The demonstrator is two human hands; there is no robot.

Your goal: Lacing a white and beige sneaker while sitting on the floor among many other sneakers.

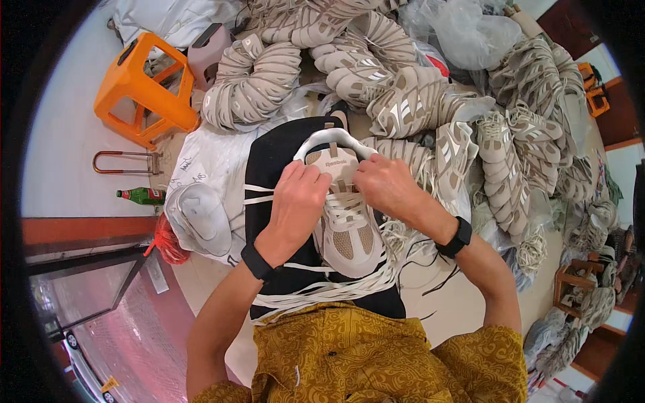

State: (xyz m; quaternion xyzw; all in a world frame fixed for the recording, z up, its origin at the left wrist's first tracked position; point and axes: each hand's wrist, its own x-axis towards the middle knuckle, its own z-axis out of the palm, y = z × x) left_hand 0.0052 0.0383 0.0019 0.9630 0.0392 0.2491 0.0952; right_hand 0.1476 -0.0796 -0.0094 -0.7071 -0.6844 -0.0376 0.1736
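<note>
A beige and tan sneaker (pixel 359 262) lies on the black cloth (pixel 269 158) over my lap, its toe toward me and its heel away. White laces (pixel 347 209) cross its front below the tongue. My left hand (pixel 295 201) grips the left side of the sneaker's opening with bent fingers. On the opposite side my right hand (pixel 390 185) has its fingers closed on the edge beside the tongue. My fingers hide parts of the collar and upper eyelets. Loose white laces (pixel 322 287) lie in a bundle across the cloth, between the toe and my shirt.
Beyond my lap lie curled rows of similar shoe uppers (pixel 252 84), with more stacked at the right (pixel 504 174). An orange stool (pixel 144 91) stands at the far left. Nearer are a green bottle (pixel 142 195), a red plastic bundle (pixel 168 242) and pale shoe-shaped pieces (pixel 198 218).
</note>
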